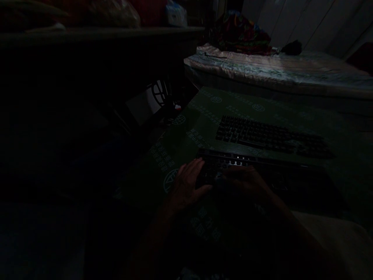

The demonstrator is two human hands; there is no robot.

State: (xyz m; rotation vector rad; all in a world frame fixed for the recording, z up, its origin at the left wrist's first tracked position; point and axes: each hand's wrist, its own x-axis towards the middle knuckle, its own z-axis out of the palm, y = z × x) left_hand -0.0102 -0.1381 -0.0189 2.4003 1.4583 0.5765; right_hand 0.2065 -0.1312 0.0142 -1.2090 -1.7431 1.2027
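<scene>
A black keyboard point(309, 182) lies on a dark green printed sheet, with part of its key area bare of keycaps. My left hand point(188, 182) grips its left end, fingers stretched along the side and thumb at the front edge. Over the left part of the key area, my right hand point(243, 179) has its fingers bent together. Whatever they hold is lost in the dark. Behind the keyboard, many loose black keycaps point(262, 134) are laid out in rows.
The green sheet point(192, 144) carries pale lettering and round emblems. Beyond it stands a bed point(279, 72) with a heap of patterned cloth point(243, 35). At upper left, a shelf or tabletop point(116, 33) holds bags. Below it a dark wheel-like frame point(159, 93) shows. The room is very dim.
</scene>
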